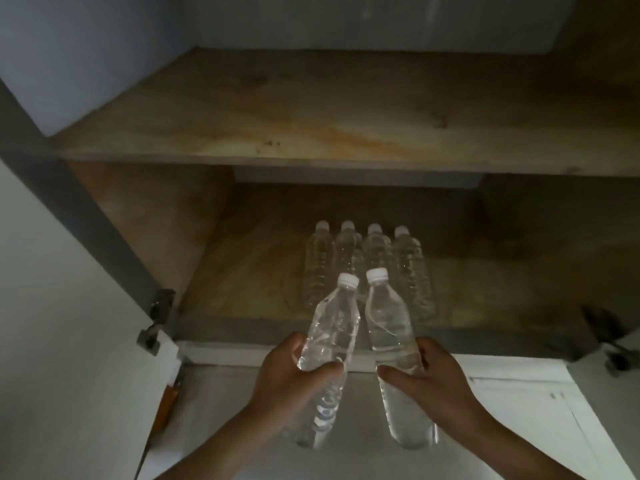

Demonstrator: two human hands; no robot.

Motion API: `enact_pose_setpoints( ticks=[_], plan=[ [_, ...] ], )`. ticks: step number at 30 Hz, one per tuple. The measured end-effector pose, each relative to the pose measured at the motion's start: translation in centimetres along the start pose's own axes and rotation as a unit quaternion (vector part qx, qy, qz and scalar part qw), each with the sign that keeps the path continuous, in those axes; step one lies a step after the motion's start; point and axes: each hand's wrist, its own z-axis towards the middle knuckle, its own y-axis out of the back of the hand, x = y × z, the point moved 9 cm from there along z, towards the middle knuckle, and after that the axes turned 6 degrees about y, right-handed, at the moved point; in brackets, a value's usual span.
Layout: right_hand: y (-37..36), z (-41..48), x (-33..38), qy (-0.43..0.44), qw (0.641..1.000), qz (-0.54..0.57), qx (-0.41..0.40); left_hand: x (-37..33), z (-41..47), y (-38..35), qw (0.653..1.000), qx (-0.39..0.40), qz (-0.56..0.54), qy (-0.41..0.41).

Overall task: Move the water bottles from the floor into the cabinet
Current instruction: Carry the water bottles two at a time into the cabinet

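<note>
My left hand (pixel 294 379) grips a clear water bottle (pixel 334 327) with a white cap, tilted slightly right. A second clear bottle (pixel 389 327), also white-capped, is held in my right hand (pixel 436 375). Both bottles hang in front of the cabinet's lower shelf (pixel 242 271), caps pointing into it. Several more capped bottles (pixel 410 268) stand in a row on that shelf, just behind the two I hold.
An upper wooden shelf (pixel 311 116) spans the cabinet above. The open left door (pixel 52 323) with its hinge (pixel 159 306) stands at the left; another hinge (pixel 613 344) shows at the right. White cabinet fronts (pixel 519 410) lie below. The lower shelf has bare wood on both sides of the bottle row.
</note>
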Motion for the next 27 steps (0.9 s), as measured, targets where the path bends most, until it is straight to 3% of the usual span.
enact_pose_setpoints(
  ticks=[6, 13, 17, 27],
  plan=[
    [1.7, 3.5, 2.6, 0.029, 0.998, 0.056, -0.024, -3.8, 3.2, -1.1, 0.997, 0.052, -0.060, -0.007],
    [2.5, 9.8, 6.5, 0.046, 0.999, 0.024, 0.002, -9.3, 8.1, 0.4, 0.996, 0.003, -0.067, -0.050],
    [1.4, 12.9, 8.5, 0.064, 0.998, -0.011, 0.006, -9.3, 11.1, 1.2, 0.996, -0.049, -0.063, -0.043],
    [-0.8, 14.0, 8.1, 0.036, 0.998, -0.039, -0.024, -7.3, 14.4, -0.1, 0.997, -0.044, -0.068, -0.008]
  ],
)
